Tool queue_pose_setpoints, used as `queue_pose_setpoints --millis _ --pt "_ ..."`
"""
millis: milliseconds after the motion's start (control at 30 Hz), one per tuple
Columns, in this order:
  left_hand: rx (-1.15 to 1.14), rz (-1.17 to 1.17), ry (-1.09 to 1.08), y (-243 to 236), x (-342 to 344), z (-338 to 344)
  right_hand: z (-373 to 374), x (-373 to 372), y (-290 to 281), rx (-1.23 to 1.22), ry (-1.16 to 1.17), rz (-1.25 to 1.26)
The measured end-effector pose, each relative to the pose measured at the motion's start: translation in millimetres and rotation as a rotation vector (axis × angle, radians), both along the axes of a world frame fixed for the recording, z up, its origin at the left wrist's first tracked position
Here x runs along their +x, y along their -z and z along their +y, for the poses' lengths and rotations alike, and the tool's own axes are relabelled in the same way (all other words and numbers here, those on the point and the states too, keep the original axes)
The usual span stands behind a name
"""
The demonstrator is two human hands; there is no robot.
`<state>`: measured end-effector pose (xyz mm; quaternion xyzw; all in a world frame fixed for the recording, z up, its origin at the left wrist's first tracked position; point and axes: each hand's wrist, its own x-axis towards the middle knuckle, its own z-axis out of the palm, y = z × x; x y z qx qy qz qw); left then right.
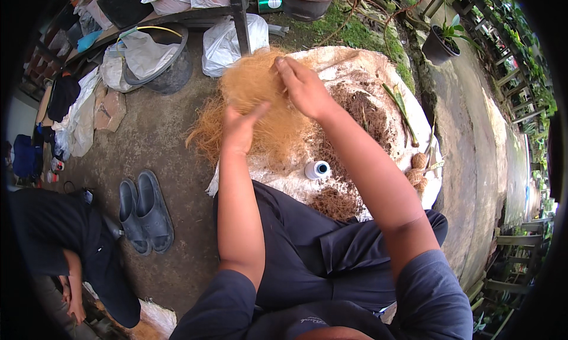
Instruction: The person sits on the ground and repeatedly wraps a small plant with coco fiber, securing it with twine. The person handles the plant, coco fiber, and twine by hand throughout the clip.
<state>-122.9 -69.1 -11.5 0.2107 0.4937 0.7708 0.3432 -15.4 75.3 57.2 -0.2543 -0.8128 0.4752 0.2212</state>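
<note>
Between my two hands is a clump of golden-brown coconut fibre (251,74), raised above a larger loose heap of the same fibre (207,124). My left hand (239,127) is at its near side, thumb apart and the other fingers partly sunk in the strands. Closed on the clump's right edge, my right hand (300,86) has its fingers bent inward. A white spool of thread (318,170) lies on the pale sack (290,180) near my lap. Dark soil with roots (361,112) is spread to the right of the fibre.
Cut green leaf stalks (402,112) and brown round bulbs (418,168) lie on the sack's right side. Grey slides (145,213) stand on the floor to the left. Another person (71,251) sits at lower left. A metal rack leg (240,20) and potted plants (441,44) stand beyond.
</note>
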Motion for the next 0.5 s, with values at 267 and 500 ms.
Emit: queue_pose_setpoints --millis 267,500 --pt "0.606 -0.582 -0.281 33 -68 -29 44 16 36 0.036 0.375 -0.093" --pt "1.005 -0.732 -0.086 45 -80 -37 20 17 72 0.641 0.030 -0.179"
